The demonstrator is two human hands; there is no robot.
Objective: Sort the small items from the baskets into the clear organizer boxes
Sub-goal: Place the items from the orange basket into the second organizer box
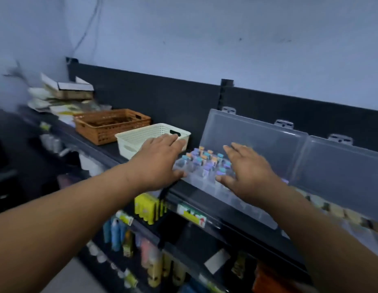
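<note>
A clear organizer box (209,185) sits on the top shelf with its lid (251,142) standing open against the back panel. Several small vials (205,159) with blue, orange and purple caps stand in its left compartments. My left hand (158,159) hovers palm down at the box's left end, in front of a white basket (141,138), fingers spread and holding nothing. My right hand (247,168) is spread palm down over the box's middle, also holding nothing. A brown basket (112,125) stands further left. A second clear box's lid (340,166) is open at the right.
The black shelf edge (205,199) runs diagonally below the boxes. A pile of papers and cartons (63,94) lies at the far left of the shelf. Lower shelves hold yellow packs (147,208) and hanging coloured items (116,233). A dark back panel (152,98) rises behind the baskets.
</note>
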